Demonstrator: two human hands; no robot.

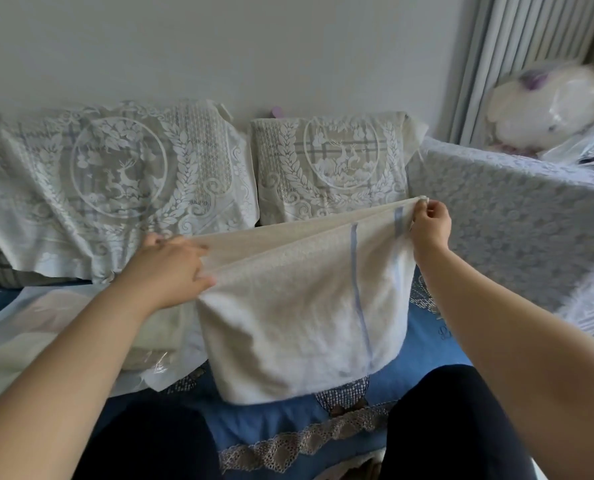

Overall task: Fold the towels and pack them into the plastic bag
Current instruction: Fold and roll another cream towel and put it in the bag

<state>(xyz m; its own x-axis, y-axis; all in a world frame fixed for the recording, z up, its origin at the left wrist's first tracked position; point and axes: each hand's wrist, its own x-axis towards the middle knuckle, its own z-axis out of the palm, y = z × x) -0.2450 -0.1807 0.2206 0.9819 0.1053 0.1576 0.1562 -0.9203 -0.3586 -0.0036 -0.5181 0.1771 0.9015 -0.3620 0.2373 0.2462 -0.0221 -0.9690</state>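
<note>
While towel (299, 306) held, plastic bag (81, 327) beside.

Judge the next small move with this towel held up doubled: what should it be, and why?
Probably lower it flat onto the blue sofa cover: the left hand and right hand hold the white towel by its top corners, its fold hanging, the plastic bag lying left.

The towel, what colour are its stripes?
Light blue stripes on the white towel, seen in the head view.
</note>
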